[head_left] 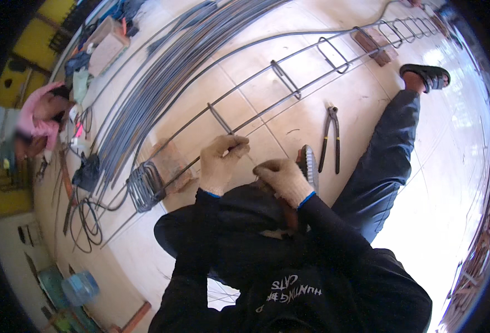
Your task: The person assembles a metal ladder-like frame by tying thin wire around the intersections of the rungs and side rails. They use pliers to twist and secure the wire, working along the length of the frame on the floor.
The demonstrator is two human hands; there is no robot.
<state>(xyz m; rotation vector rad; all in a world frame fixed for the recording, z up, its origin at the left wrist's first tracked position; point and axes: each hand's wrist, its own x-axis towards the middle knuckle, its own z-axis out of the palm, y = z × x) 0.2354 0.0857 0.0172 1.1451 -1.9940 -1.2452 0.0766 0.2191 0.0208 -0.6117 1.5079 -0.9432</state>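
Note:
Both of my hands wear tan work gloves. My left hand [221, 162] is closed on a long steel bar of a rebar cage [289, 66] lying on the tiled floor, right where a rectangular stirrup [220, 119] crosses it. My right hand [282, 176] is closed just to the right, pinching what looks like thin tie wire; the wire itself is too fine to make out. A ribbed grey sandal [310, 165] lies just behind my right hand. Black pincers [330, 139] rest on the floor to the right.
A stack of stirrups [143, 186] sits on the bars by a wooden block [170, 162]. A bundle of long rebar [161, 77] runs up the left. Wire coils [86, 219] lie lower left. A person in pink [36, 119] crouches far left. My right leg [392, 144] stretches out.

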